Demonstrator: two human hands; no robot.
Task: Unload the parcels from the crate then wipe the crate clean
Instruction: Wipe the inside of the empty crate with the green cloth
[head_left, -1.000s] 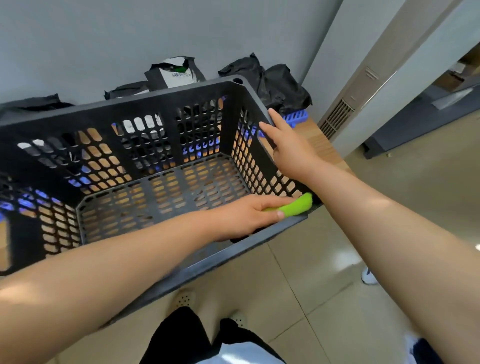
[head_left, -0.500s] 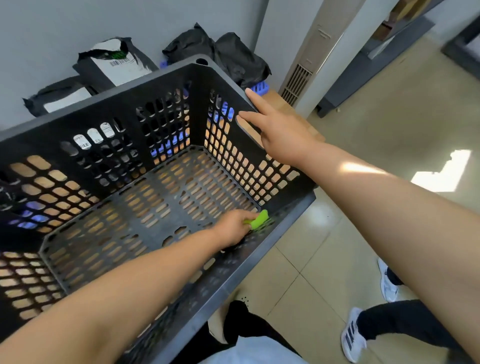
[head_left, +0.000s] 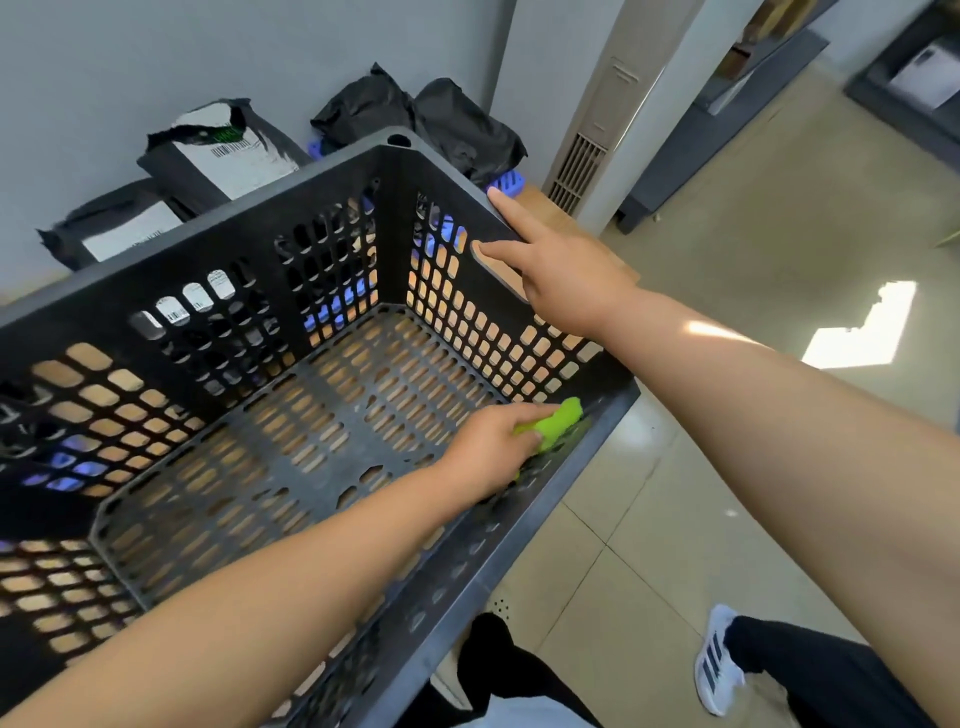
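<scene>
A large black perforated crate (head_left: 270, 234) stands on a wooden table with nothing inside it. My left hand (head_left: 488, 447) grips a bright green cloth (head_left: 556, 423) down in the crate's near right bottom corner, against the floor and near wall. My right hand (head_left: 561, 275) rests on the crate's right rim by the handle slot, its index finger stretched along the rim and the thumb on the inner side. Several black parcels (head_left: 223, 156) with white labels lie behind the crate against the wall.
More black bags (head_left: 457, 122) sit at the far right end of the table on a blue tray (head_left: 506, 183). A vented white unit (head_left: 587, 150) stands by the wall. Tiled floor lies to the right; another person's leg and white shoe (head_left: 719, 670) are near.
My left hand has slid the green cloth from the near rim down into the crate's near right corner. My head has shifted, so the crate looks lower and more from above. The right hand has stayed on the rim.
</scene>
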